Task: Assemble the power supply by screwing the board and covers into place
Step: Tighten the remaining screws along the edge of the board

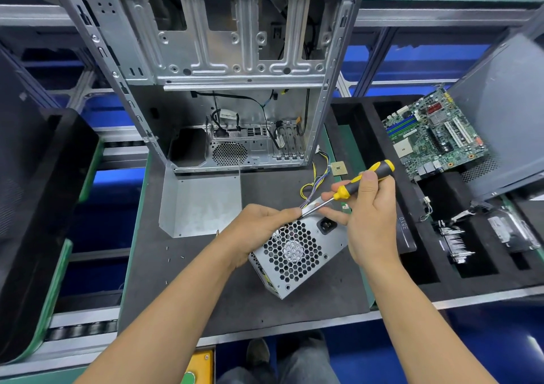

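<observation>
The silver power supply (297,254) sits tilted on the dark mat, its honeycomb fan grille facing up and its socket toward the right. My left hand (253,230) grips its upper left corner, fingertips pinched at the top edge. My right hand (371,215) holds a yellow-and-black screwdriver (353,185), whose shaft slants down-left to the top edge of the casing beside my left fingertips. Coloured wires (316,180) trail from behind the unit. A bent metal cover plate (203,204) lies on the mat to the left.
An open computer case (206,68) stands behind the mat. A small chip (338,168) lies near the wires. Loose screws (175,255) dot the mat at left. At right, a foam tray (424,271) holds a motherboard (435,136), a heatsink (454,243) and other parts.
</observation>
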Action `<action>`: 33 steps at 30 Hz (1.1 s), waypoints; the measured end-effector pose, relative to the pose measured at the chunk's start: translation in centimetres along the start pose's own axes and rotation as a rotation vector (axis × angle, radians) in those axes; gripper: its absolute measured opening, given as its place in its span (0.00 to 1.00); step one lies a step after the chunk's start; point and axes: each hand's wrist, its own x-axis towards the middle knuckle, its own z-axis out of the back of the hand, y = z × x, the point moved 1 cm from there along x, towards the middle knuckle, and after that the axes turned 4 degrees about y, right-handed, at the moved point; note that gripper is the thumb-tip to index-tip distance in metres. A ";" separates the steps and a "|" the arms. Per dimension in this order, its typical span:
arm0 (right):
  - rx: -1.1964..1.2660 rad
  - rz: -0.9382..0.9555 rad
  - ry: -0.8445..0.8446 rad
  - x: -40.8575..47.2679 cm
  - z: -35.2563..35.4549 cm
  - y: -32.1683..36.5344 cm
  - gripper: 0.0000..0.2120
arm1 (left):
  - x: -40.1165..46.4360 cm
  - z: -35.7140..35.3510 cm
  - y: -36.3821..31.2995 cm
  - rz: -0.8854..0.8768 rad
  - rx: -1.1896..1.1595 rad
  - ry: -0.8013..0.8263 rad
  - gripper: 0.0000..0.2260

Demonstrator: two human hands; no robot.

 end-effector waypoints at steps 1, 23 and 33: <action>0.003 0.000 0.000 0.0 0.0 0.0 0.15 | 0.0 0.0 0.0 -0.001 0.004 -0.008 0.17; -0.036 0.129 -0.003 -0.9 -0.3 1.7 0.08 | 0.0 0.2 0.3 -0.018 -0.049 0.051 0.14; -0.147 0.211 0.101 -1.5 -0.6 2.1 0.06 | 0.1 0.3 0.4 -0.021 -0.065 0.047 0.15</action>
